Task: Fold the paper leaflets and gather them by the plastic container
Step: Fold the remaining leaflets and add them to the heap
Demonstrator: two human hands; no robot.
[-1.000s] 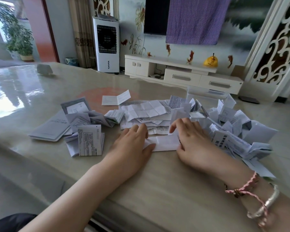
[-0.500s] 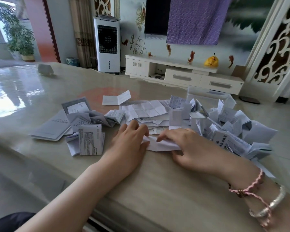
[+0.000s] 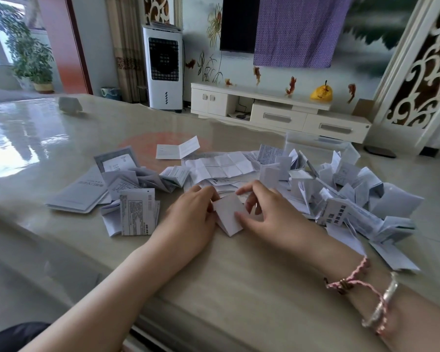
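A small folded white leaflet stands tilted on the table between my hands. My left hand pinches its left edge, and my right hand holds its right side with thumb and curled fingers. A heap of folded leaflets lies to the right, in front of a clear plastic container. Flat, unfolded sheets lie just beyond my hands. More leaflets sit in a loose group to the left.
The glossy beige table has its front edge near me. A thin grey booklet lies at the left, a half-open leaflet farther back, and a small grey object at the far left.
The leaflet lay flat and long under both hands. It is now folded to a smaller piece and lifted on edge, and my right hand has moved in toward the left one.
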